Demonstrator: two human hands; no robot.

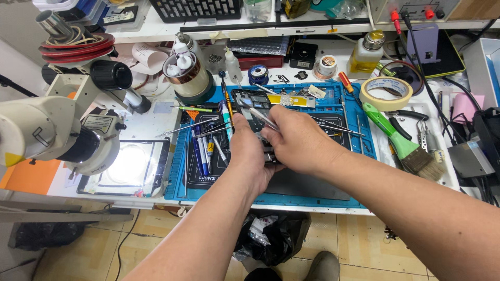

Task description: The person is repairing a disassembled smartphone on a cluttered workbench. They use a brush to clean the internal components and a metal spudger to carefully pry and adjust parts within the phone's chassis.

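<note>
Black, opened phone frame (251, 106) lies on the blue rubber work mat (333, 200), partly hidden under both hands. Left hand (251, 156) grips its lower end, fingers curled around the edge. Right hand (299, 143) pinches slim metal tweezers (263, 118), their tips over the frame. Pens and screwdrivers (205, 143) lie just left on the mat; a green-handled brush (403, 143) and a roll of cream tape (386, 92) sit to the right. A white microscope (57, 130) stands far left.

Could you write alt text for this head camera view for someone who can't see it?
Two bare hands work on an opened phone on a blue mat; the right hand holds tweezers, the left hand steadies the phone. A microscope stands left.
</note>
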